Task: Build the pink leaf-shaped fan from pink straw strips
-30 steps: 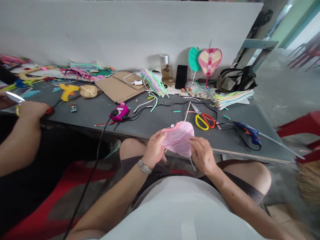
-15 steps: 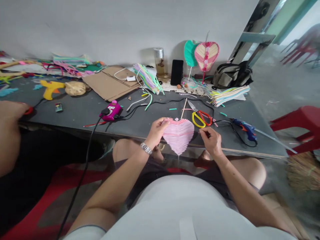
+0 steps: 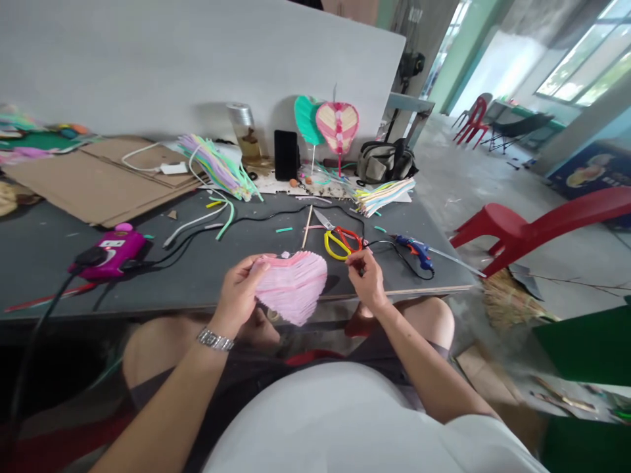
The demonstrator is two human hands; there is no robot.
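My left hand (image 3: 240,292) is closed on the left edge of a pink heart-shaped fan (image 3: 293,286), which seems made of rows of fuzzy pipe cleaners. The fan is held over the table's front edge, its point toward me. Beyond its top a thin wooden stick (image 3: 307,227) lies on the table; whether they are joined is unclear. My right hand (image 3: 367,281) is to the right of the fan, apart from it, with thumb and fingers pinched together. Anything between those fingertips is too small to tell. Just past them lie scissors (image 3: 335,230) with yellow and orange handles.
A blue glue gun (image 3: 415,251) with its cord lies right on the table (image 3: 261,236). Pipe-cleaner bundles (image 3: 219,165), a phone (image 3: 286,155), a jar (image 3: 245,135), two finished fans (image 3: 338,128) and a bag (image 3: 385,161) line the back. A magenta power block (image 3: 112,253) sits left.
The view has swung right, so the neighbouring person's hand and the yellow glue gun are out of frame. The fan has tilted a little in my left hand; my right hand stays pinched.
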